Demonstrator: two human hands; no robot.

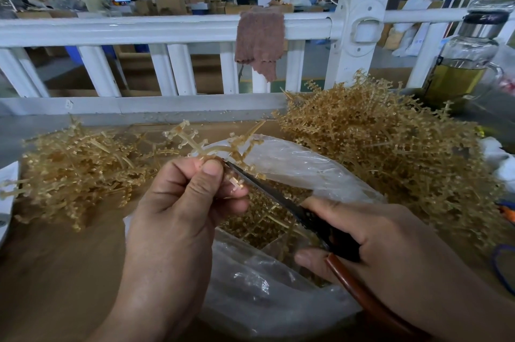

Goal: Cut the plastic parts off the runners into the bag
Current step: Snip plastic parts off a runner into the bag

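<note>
Right, the clear, crinkly bag (pixel 306 171) lies open on the brown table (pixel 55 272) between the hands, with a heap of small amber parts (pixel 259 221) inside. The left hand (pixel 178 202) pinches a spindly, branching runner (pixel 206 147) above the bag's mouth, while the right hand (pixel 376 241) grips the black-and-brown handles of the scissors (pixel 267 188), blade tip at the runner beside the thumb. A tangled left pile (pixel 78 163) and right pile (pixel 390 140) flank the bag, and a glass jar (pixel 459 68) far right holds yellowish liquid.
</note>
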